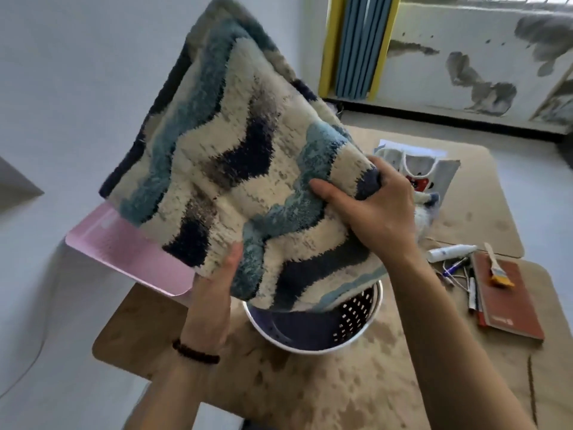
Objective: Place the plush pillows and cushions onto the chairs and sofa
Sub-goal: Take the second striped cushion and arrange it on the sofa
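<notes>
Tan table [310, 383] — both hands [376, 209] grip zigzag plush cushion [223, 169] above basket [341, 330].

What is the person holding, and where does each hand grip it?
A plush cushion with a zigzag pattern. The left hand holds its lower edge; the right hand bunches up its right corner. It is lifted above a basket.

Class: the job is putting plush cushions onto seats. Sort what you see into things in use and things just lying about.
In use: plush zigzag cushion, left hand, right hand.

Lying about: perforated basket, pink board, paintbrush, red notebook, white tube, gift bag, pens.
</notes>
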The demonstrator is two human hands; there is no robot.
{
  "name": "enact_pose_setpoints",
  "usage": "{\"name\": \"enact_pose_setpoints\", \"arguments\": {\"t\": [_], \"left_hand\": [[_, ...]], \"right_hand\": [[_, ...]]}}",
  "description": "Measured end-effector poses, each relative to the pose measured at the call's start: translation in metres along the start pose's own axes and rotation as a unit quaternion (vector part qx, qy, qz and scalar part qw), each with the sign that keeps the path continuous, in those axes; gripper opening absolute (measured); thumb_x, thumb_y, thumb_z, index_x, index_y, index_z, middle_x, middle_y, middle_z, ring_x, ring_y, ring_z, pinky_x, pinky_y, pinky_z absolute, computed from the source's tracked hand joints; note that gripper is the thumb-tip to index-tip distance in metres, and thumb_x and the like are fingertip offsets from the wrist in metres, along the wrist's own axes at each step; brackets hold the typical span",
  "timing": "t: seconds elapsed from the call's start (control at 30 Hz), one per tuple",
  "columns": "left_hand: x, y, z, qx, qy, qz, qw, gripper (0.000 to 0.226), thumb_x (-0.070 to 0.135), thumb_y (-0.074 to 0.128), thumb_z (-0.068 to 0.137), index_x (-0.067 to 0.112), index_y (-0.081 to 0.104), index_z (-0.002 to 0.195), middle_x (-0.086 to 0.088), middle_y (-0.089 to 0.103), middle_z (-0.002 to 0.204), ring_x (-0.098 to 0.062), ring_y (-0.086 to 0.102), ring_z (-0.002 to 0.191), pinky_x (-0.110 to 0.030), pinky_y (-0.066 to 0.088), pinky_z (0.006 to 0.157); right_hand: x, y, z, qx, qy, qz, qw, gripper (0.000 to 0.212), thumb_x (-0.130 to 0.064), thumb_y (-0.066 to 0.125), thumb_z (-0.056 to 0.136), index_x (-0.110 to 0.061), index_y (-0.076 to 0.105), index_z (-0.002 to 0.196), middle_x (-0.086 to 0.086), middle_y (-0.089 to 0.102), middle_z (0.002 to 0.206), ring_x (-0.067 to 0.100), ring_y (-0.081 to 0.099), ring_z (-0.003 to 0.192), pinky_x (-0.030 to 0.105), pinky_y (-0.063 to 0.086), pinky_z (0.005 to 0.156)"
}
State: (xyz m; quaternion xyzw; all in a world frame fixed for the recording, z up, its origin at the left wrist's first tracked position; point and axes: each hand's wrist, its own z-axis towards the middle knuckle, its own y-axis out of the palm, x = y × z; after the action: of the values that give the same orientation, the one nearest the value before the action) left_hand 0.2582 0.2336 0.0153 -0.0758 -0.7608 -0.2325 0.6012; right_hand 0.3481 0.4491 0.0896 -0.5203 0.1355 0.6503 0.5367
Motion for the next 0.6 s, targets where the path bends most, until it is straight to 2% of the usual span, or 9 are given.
{"name": "enact_pose_setpoints", "arguments": {"t": [0.1,0.13,0.2,0.23,0.3,0.37,0.43,0.53,0.6], "left_hand": [[0.021,0.013,0.006,-0.054,0.067,-0.008,0.996,0.056,0.072,0.077,0.068,0.027,0.073,0.102,0.0,0.07,0.107,-0.023,0.063,0.108,-0.052,0.047,0.104],[0.027,0.021,0.009,-0.08,0.071,-0.032,0.994,0.052,0.07,0.077,0.069,0.029,0.074,0.1,0.0,0.071,0.105,-0.023,0.065,0.104,-0.047,0.051,0.097],[0.038,0.041,0.01,-0.141,0.037,-0.082,0.986,0.063,0.065,0.069,0.077,0.021,0.068,0.122,0.0,0.075,0.109,-0.019,0.072,0.1,-0.035,0.06,0.086],[0.042,0.051,0.011,-0.178,0.019,-0.089,0.98,0.068,0.062,0.062,0.081,0.016,0.062,0.13,0.002,0.077,0.101,-0.015,0.074,0.089,-0.028,0.061,0.075],[0.051,0.07,0.009,-0.238,0.015,-0.093,0.967,0.068,0.064,0.067,0.078,0.015,0.061,0.124,0.001,0.072,0.088,-0.013,0.066,0.071,-0.027,0.055,0.062],[0.062,0.088,0.003,-0.267,0.019,-0.103,0.958,0.068,0.068,0.072,0.078,0.018,0.062,0.123,-0.009,0.065,0.118,-0.026,0.063,0.1,-0.043,0.052,0.083],[0.064,0.101,-0.004,-0.301,0.024,-0.119,0.946,0.069,0.059,0.065,0.087,0.012,0.057,0.137,-0.013,0.061,0.138,-0.035,0.061,0.124,-0.055,0.046,0.105],[0.061,0.112,-0.024,-0.4,-0.001,-0.13,0.907,0.072,0.052,0.066,0.086,0.011,0.052,0.143,-0.014,0.061,0.139,-0.034,0.059,0.128,-0.057,0.045,0.109],[0.052,0.118,-0.046,-0.481,-0.075,-0.138,0.863,0.077,0.052,0.071,0.085,0.011,0.049,0.146,-0.016,0.058,0.143,-0.037,0.057,0.13,-0.06,0.044,0.108]], "right_hand": [[-0.012,-0.042,-0.006,0.065,0.022,0.118,0.991,0.042,-0.049,0.09,0.071,-0.024,0.072,0.099,-0.006,0.078,0.094,0.012,0.075,0.089,0.042,0.064,0.079],[-0.015,-0.055,-0.011,0.088,0.032,0.149,0.984,0.039,-0.045,0.09,0.072,-0.024,0.071,0.098,-0.003,0.078,0.095,0.014,0.076,0.09,0.042,0.065,0.079],[-0.021,-0.075,-0.026,0.137,0.044,0.186,0.972,0.035,-0.041,0.089,0.073,-0.024,0.071,0.097,0.0,0.079,0.097,0.018,0.077,0.093,0.042,0.064,0.081],[-0.024,-0.083,-0.035,0.163,0.049,0.192,0.967,0.034,-0.041,0.089,0.073,-0.025,0.07,0.097,-0.001,0.079,0.097,0.017,0.076,0.094,0.04,0.064,0.082],[-0.031,-0.096,-0.057,0.221,0.057,0.182,0.956,0.038,-0.045,0.089,0.07,-0.026,0.069,0.096,-0.009,0.079,0.093,0.012,0.076,0.092,0.036,0.063,0.083],[-0.037,-0.109,-0.082,0.276,0.061,0.153,0.947,0.045,-0.052,0.091,0.066,-0.03,0.067,0.098,-0.014,0.078,0.095,0.01,0.075,0.095,0.034,0.062,0.083],[-0.044,-0.122,-0.115,0.329,0.074,0.112,0.935,0.053,-0.056,0.089,0.061,-0.034,0.064,0.102,-0.015,0.076,0.1,0.007,0.074,0.098,0.031,0.061,0.084],[-0.053,-0.134,-0.18,0.401,0.097,0.062,0.909,0.065,-0.058,0.091,0.058,-0.037,0.06,0.112,-0.012,0.073,0.112,0.007,0.071,0.106,0.032,0.059,0.09],[-0.065,-0.137,-0.234,0.448,0.124,0.011,0.886,0.067,-0.06,0.09,0.06,-0.038,0.059,0.115,-0.013,0.071,0.115,0.004,0.07,0.107,0.028,0.058,0.089]]}}
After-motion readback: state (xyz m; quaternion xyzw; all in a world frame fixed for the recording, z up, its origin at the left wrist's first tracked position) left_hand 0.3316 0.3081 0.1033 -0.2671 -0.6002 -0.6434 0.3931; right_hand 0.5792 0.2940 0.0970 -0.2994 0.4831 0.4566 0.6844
